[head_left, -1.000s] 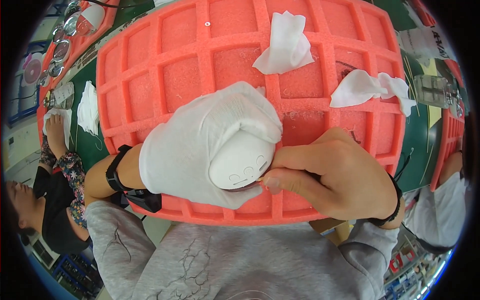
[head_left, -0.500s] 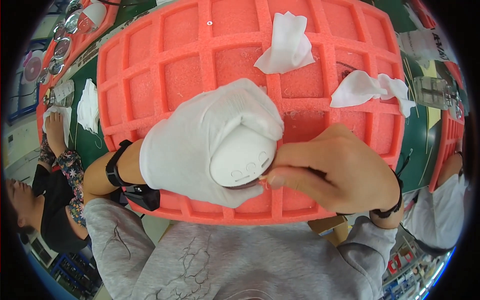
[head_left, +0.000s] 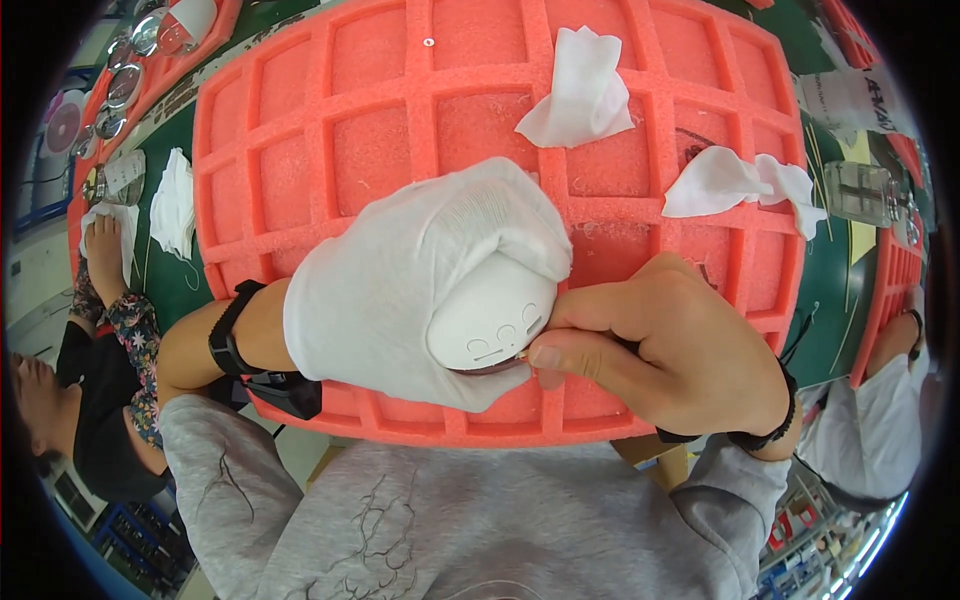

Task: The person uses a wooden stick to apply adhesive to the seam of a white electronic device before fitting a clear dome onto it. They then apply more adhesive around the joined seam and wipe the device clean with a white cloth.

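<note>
My left hand (head_left: 400,270), in a white glove, is closed round a white rounded device (head_left: 494,310) with small slots and circular marks on its face. The glove hides much of the device. My bare right hand (head_left: 650,350) is pinched at the device's lower right edge. Thumb and forefinger meet there on something thin and too small to name; a light-coloured tip shows beside the thumb. Both hands are above the red foam tray (head_left: 370,150) with square compartments.
Crumpled white cloths (head_left: 580,90) lie on the tray's far side. A stack of white cloths (head_left: 174,205) sits left of it. Right stands a glass jar (head_left: 862,192); a small white ring (head_left: 429,42) rests on the tray. Co-workers sit at both sides.
My left hand and the device have shifted very slightly right. My right thumb and forefinger stay pinched at the device's edge, with the thumb now a little higher.
</note>
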`<state>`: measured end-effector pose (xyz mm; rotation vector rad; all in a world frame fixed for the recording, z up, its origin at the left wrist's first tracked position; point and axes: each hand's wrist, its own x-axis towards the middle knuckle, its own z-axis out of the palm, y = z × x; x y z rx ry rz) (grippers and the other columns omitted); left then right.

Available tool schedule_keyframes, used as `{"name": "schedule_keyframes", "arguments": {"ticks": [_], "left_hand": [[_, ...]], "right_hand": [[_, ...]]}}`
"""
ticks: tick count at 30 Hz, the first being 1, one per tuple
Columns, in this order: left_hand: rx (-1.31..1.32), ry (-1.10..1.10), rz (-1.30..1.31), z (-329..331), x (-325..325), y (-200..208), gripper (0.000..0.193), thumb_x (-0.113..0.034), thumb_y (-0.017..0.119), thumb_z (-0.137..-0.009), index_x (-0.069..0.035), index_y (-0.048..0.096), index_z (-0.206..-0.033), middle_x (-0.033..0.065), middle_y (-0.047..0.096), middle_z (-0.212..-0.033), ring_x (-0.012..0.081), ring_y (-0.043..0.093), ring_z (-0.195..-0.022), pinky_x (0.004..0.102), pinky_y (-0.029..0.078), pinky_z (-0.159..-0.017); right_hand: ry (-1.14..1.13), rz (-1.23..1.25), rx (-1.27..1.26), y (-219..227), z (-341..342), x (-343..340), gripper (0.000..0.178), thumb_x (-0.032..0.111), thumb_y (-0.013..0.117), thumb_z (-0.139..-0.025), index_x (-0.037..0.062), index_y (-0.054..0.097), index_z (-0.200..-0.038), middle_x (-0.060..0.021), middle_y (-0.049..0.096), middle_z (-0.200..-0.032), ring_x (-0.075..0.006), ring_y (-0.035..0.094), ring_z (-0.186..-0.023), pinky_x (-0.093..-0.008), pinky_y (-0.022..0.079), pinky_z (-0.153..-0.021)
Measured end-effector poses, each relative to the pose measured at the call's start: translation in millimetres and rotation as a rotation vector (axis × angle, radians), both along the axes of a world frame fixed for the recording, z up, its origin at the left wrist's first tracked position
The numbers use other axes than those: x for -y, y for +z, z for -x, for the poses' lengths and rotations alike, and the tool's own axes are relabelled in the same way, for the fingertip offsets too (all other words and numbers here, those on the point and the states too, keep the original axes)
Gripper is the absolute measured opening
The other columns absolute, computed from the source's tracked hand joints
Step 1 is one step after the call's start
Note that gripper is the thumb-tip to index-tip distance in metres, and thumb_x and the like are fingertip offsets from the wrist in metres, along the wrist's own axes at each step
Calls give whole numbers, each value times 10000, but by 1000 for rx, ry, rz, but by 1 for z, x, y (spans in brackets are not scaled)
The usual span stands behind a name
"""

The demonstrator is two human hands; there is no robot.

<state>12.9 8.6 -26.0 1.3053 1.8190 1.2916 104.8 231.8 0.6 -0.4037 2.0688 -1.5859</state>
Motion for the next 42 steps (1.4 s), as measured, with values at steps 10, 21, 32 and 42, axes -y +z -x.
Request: {"name": "schedule_keyframes", "arguments": {"ticks": [10, 21, 32, 42], "left_hand": [[71, -24, 19, 4, 0, 8, 641, -114, 938, -588, -101, 616, -1142, 101, 630, -1138, 275, 611, -1043, 498, 425, -1083], [69, -22, -2, 6, 3, 8, 629, -100, 928, -585, -96, 613, -1130, 95, 632, -1125, 269, 617, -1031, 477, 444, -1058], [43, -21, 47, 5, 0, 7, 624, -104, 926, -589, -103, 614, -1130, 95, 638, -1117, 274, 609, -1039, 489, 443, -1060], [61, -35, -23, 4, -2, 8, 630, -119, 933, -599, -96, 601, -1135, 89, 624, -1111, 274, 604, -1027, 451, 480, -978]], "right_hand": [[30, 36, -57, -4, 1, -4, 159, 110, 625, -999, -9, 726, -968, -98, 701, -724, -235, 603, -532, -302, 451, -516], [32, 35, 128, 3, 3, -3, 206, 115, 581, -1028, -13, 717, -940, -83, 708, -727, -155, 585, -543, -292, 448, -522], [-87, 39, 29, -2, -4, 5, 178, 130, 654, -990, -8, 728, -907, -80, 687, -689, -183, 577, -525, -300, 428, -506], [-15, -28, -159, 3, -2, -1, 128, 130, 726, -933, 11, 715, -889, -91, 606, -602, -187, 515, -457, -303, 383, -465]]}}
